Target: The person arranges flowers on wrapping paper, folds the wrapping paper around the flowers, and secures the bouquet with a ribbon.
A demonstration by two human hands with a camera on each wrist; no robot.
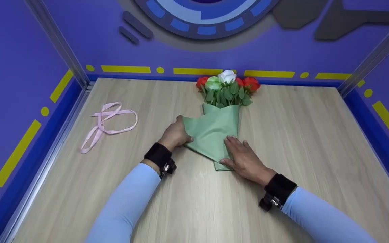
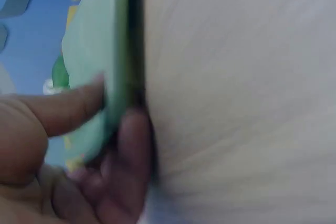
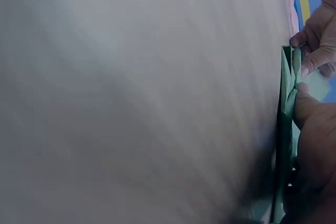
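Note:
A bouquet of artificial roses point(image 1: 227, 77), red, white and pale green with green leaves, lies on the table partly wrapped in green wrapping paper point(image 1: 211, 130). The blooms point to the far side, and the stems are hidden inside the paper. My left hand point(image 1: 174, 135) pinches the paper's left corner, thumb point(image 2: 68, 109) on top and fingers beneath in the left wrist view. My right hand point(image 1: 247, 162) rests on the lower right of the wrap, fingers extended. In the right wrist view its thumb lies against the folded paper edge point(image 3: 287, 93).
A loosely looped pink ribbon point(image 1: 108, 126) lies on the wooden table point(image 1: 309, 135) to the left of the bouquet. Blue panels point(image 1: 167, 50) with yellow marks wall in the table's back and both sides.

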